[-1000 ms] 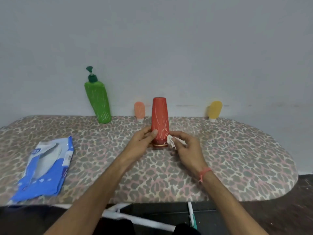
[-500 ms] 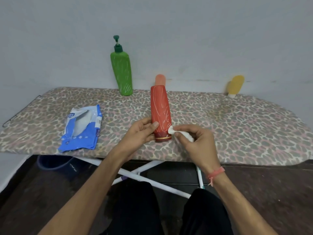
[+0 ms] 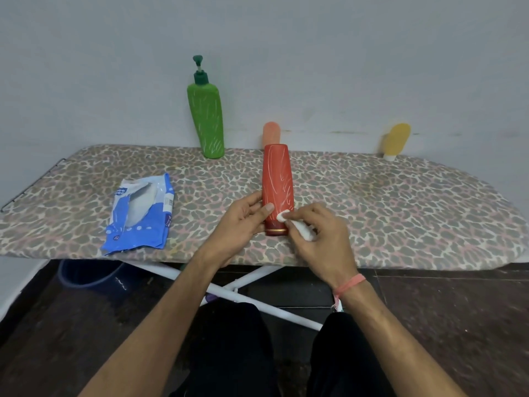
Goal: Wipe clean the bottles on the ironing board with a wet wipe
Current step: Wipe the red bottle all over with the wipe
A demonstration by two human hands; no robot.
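Note:
A tall red bottle [image 3: 277, 179] stands cap-down near the front edge of the leopard-print ironing board [image 3: 400, 213]. My left hand [image 3: 243, 222] grips its lower part from the left, thumb across the front. My right hand [image 3: 320, 239] pinches a white wet wipe [image 3: 297, 224] and presses its tip against the bottle's lower right side. A green pump bottle [image 3: 206, 121] stands at the back by the wall. A small orange tube [image 3: 271, 134] stands behind the red bottle, partly hidden. A yellow tube [image 3: 395, 141] stands at the back right.
A blue wet-wipe pack [image 3: 140, 216] lies on the board's left side. A grey wall rises right behind the board. White board legs [image 3: 246, 282] and a blue bucket [image 3: 86, 275] are underneath, above a dark floor. My knees are below the board's front edge.
The view has tilted down, so the board's legs and floor show. My right hand has brought the wipe from beside the bottle's base onto its lower right side. My left hand keeps its grip.

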